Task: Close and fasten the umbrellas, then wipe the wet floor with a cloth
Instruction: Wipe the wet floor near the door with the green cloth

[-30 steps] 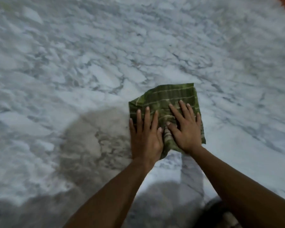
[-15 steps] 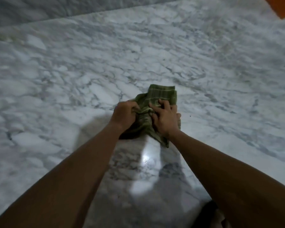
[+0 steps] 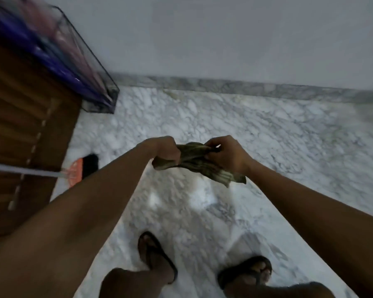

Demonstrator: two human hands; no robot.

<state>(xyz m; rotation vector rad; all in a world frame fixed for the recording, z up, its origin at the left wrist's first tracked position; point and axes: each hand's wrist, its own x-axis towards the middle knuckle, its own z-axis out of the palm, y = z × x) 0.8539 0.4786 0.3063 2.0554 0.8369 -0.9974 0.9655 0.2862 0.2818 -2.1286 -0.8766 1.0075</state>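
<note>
A green striped cloth hangs bunched in the air above the white marble floor. My left hand grips its left end and my right hand grips its right end, with a corner dangling below the right wrist. A clear rack at the upper left holds blurred purple and pink umbrellas. The view is motion-blurred.
A brown wooden door fills the left side. An orange broom head with a pale handle lies against it. A grey wall and marble skirting run across the back. My two feet in dark sandals stand on the floor below.
Both hands went from pressing flat on the cloth to gathering it and lifting it off the floor. The view rose from close to the floor to standing height.
</note>
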